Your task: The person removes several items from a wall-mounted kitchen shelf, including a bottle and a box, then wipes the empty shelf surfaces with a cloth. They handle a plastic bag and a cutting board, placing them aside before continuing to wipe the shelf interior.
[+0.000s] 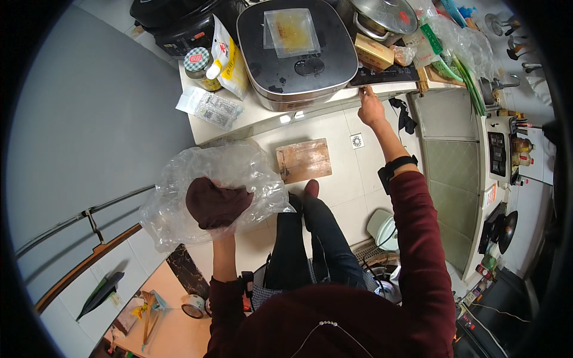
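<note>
My left hand (224,232) is mostly hidden by a dark maroon cloth-like bundle (218,202), which it holds up with the wrist below. Around the bundle spreads a large clear plastic bag (172,223), crumpled and puffed out. At the counter's front edge, my right hand (371,109) reaches forward with its fingertips at the near edge of a black induction cooktop (389,75). Its fingers look bent, and their tips are partly hidden. Just left of that hand stands a large black-lidded cooker (273,67) with a stained clear packet (293,32) on top.
On the white counter (201,129) are a jar (199,67), a yellow-white pouch (230,62), a clear packet (210,107), a gold box (374,52) and a lidded steel pot (380,20). A wooden board (304,160) lies on the floor by my feet. A metal rail (121,201) runs along the left.
</note>
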Motion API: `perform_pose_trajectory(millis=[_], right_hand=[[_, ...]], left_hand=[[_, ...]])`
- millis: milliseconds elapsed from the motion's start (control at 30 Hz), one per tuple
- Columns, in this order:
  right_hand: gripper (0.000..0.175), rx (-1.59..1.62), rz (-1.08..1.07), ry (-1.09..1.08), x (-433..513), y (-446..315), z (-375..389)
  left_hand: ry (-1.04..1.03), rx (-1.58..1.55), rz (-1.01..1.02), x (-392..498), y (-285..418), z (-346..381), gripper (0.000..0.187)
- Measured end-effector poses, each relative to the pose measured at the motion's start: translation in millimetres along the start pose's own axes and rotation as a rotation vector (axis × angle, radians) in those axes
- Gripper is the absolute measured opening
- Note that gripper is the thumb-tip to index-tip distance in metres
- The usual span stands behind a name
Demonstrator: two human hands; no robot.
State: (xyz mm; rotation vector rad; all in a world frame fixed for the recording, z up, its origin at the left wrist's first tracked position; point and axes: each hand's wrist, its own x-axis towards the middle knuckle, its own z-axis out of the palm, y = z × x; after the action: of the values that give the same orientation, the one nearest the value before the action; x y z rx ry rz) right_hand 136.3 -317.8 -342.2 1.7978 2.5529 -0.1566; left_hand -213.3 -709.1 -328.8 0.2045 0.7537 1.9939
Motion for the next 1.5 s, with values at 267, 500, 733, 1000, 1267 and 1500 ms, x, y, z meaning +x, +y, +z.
perform_pose_trajectory(millis=[267, 500, 733, 1000, 1267, 1500], right_hand=[[0.056, -0.006, -0.040, 0.001, -1, 9, 7], [0.058, 0.020, -0.084, 0.030, -5, 15, 10], [0.049, -0.022, -0.078, -0.001, -3, 9, 9], [0.054, -0.079, -0.152, -0.050, 1, 15, 10], [0.050, -0.129, -0.162, -0.033, -1, 14, 12], [0.039, -0.118, -0.225, -0.080, -1, 12, 3]], left_hand=[[-0.170, 1.158, 0.549, 8, -1, 20, 0.015], [0.008, 0.276, 0.214, -10, -13, 29, 0.021], [-0.006, -0.120, 0.150, -17, -30, 26, 0.037], [0.080, 0.083, 0.201, -27, -28, 39, 0.045], [0.239, -0.357, 0.167, -32, -17, 78, 0.049], [0.033, -0.097, 0.270, -32, -4, 69, 0.056]])
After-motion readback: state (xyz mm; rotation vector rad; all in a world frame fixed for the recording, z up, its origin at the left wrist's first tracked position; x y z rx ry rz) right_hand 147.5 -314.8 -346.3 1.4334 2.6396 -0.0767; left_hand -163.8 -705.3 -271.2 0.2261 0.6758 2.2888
